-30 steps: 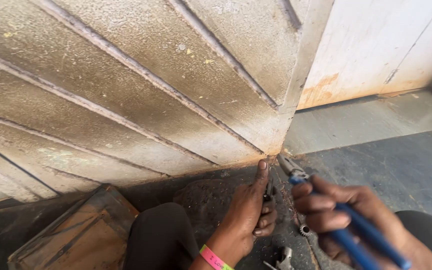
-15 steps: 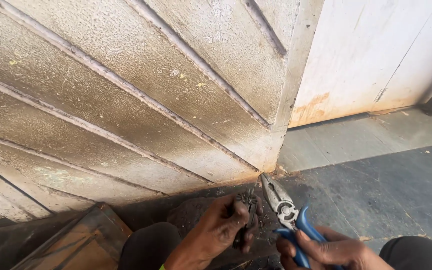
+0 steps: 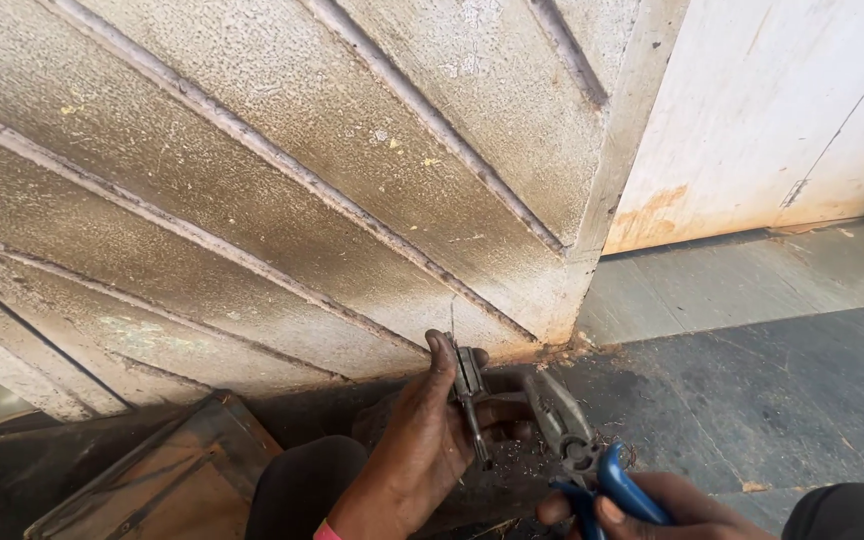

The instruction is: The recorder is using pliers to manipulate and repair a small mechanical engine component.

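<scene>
My left hand holds a small grey metal part upright between thumb and fingers, just in front of the bottom edge of a large weathered metal door with raised diagonal ribs. My right hand sits at the bottom edge of the view and grips blue-handled pliers. The pliers' jaws point up and left toward the metal part, close to my left fingers. A pink band shows on my left wrist.
A pale painted wall panel with a rusty stain stands at the right of the door. The floor is dark grey concrete with debris near the door's corner. A worn wooden box lies at lower left beside my dark-clothed knee.
Both hands dropped away from the door's lower corner, then my left hand rose again with the metal part. The pliers drew back down and right, and the view shifted.
</scene>
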